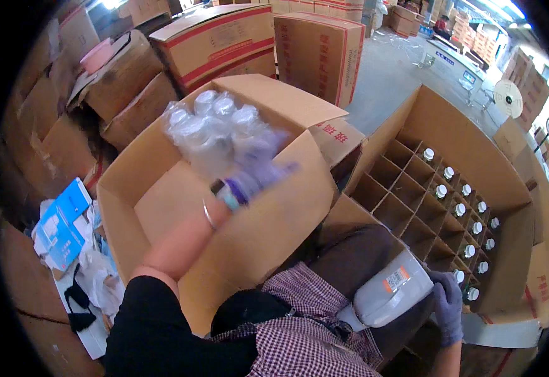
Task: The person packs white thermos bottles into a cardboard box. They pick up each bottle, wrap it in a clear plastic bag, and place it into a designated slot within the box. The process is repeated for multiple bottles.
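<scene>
My left hand (257,178), in a purple glove, is lifted over an open cardboard box (161,201) and grips a clear plastic-wrapped pack of bottles (214,129), blurred by motion. My right hand (447,305), also gloved, holds a large translucent white bottle (390,289) with an orange label against my lap. To the right sits a second open carton (507,182) with a cardboard divider grid (406,201); several white-capped bottles (460,210) stand in its right-hand cells, and the left cells are empty.
Sealed cartons (318,53) with red stripes are stacked behind the open box. A blue-and-white paper packet (64,223) and plastic wrap lie on the floor at the left. More stacked cartons and a round fan (508,98) stand at the far right.
</scene>
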{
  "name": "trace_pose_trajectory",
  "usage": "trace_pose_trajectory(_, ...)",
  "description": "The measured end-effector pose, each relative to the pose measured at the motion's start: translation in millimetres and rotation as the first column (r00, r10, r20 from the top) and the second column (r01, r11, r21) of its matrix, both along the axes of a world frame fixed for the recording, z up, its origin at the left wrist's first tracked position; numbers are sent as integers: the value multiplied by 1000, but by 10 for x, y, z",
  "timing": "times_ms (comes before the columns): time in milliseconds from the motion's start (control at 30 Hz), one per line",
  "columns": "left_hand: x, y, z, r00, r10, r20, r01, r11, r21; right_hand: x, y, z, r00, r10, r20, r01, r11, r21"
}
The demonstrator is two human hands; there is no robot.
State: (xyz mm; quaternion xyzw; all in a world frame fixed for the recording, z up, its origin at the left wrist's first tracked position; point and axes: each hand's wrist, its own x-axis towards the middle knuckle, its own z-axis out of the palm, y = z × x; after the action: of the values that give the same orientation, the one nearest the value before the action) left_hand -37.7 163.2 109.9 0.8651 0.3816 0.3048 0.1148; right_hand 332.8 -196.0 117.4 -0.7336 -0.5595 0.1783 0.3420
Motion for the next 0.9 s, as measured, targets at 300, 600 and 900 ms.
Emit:
trace_pose_trajectory(300, -1093, 2289, -775, 757, 560, -336, -549, 824, 137, -3, 111, -289, 990, -99, -102, 103, 994, 40)
trace_pose_trajectory(600, -315, 453, 2052, 558, -425, 713, 801, 501, -327, -262, 129, 268, 993, -28, -112, 55, 968, 246)
trace_pose_trajectory(900, 1840, -650, 2207, -310, -273, 911, 934, -265, 239, -1262, 867, 430, 946, 274, -174, -48, 651, 758)
